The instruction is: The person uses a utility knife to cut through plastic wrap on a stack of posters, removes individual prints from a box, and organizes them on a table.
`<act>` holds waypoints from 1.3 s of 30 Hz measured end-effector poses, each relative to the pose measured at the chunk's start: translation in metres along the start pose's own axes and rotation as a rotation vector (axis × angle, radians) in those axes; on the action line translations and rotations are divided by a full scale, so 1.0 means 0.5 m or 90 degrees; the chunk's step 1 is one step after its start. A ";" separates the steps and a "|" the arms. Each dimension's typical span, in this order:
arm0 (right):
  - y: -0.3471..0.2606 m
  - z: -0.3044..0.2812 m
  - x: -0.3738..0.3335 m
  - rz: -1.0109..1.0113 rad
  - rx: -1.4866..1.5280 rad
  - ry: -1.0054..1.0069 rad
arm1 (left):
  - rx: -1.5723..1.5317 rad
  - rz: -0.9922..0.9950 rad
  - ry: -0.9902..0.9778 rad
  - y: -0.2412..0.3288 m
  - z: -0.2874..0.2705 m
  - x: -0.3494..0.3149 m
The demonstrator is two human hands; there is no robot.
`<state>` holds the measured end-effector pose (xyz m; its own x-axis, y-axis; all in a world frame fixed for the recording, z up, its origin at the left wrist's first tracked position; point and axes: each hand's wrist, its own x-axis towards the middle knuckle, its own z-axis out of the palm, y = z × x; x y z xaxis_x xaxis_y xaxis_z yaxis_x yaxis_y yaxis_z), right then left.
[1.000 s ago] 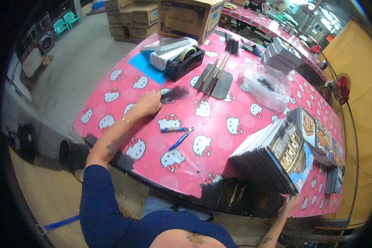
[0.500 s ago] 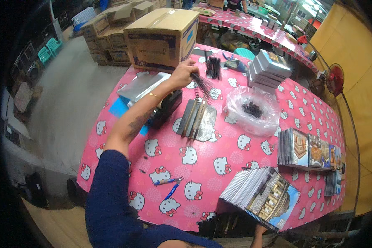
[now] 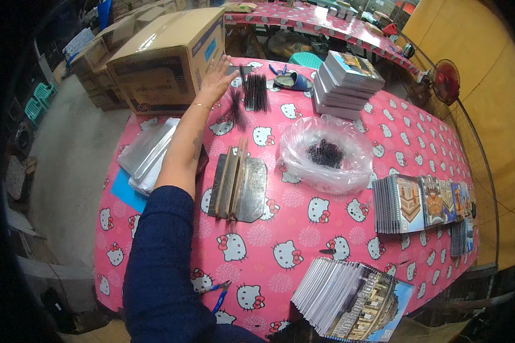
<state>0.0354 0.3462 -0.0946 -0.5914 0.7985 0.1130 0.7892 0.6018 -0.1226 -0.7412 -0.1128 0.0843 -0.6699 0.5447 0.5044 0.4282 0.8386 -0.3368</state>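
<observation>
My left hand (image 3: 216, 80) is stretched out at the far side of the table, fingers apart, beside the cardboard box (image 3: 154, 77). Just below its fingers is a blurred bundle of black binding coils (image 3: 234, 111), apart from the palm. To its right stands a thicker bunch of black coils (image 3: 257, 94). A metal plate with upright wooden strips (image 3: 237, 183) lies nearer to me, right of my forearm. At the lower right a fanned stack of spiral notebooks (image 3: 372, 303) rests at the near edge. My right hand is out of view.
A clear plastic bag (image 3: 349, 134) holds more black coils. Notebook stacks stand at the back (image 3: 349, 86) and right (image 3: 406, 206). Blue-handled pliers (image 3: 219, 298) lie near the front edge; clear plastic sheets (image 3: 146, 148) lie left of my arm. A fan (image 3: 445, 82) stands beyond.
My left hand has let go of the black coils and opened, reaching farther toward the box. My right hand, earlier under the notebook stack, has left the view. The view has shifted.
</observation>
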 end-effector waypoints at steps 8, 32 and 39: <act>0.003 -0.005 0.025 -0.043 0.016 -0.005 | -0.430 -0.023 -0.031 0.119 -0.185 -0.146; -0.013 0.196 -1.130 1.102 0.970 -0.229 | -0.529 0.568 -0.244 0.633 -0.694 -0.997; 0.011 0.161 -1.034 0.934 1.394 0.252 | -0.510 0.581 -0.233 0.644 -0.691 -1.009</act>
<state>0.3318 -0.0619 -0.2332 0.0226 0.6123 -0.7903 -0.7433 -0.5184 -0.4228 -0.0559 -0.1143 -0.0039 -0.0123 0.9986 0.0516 0.9810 0.0020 0.1941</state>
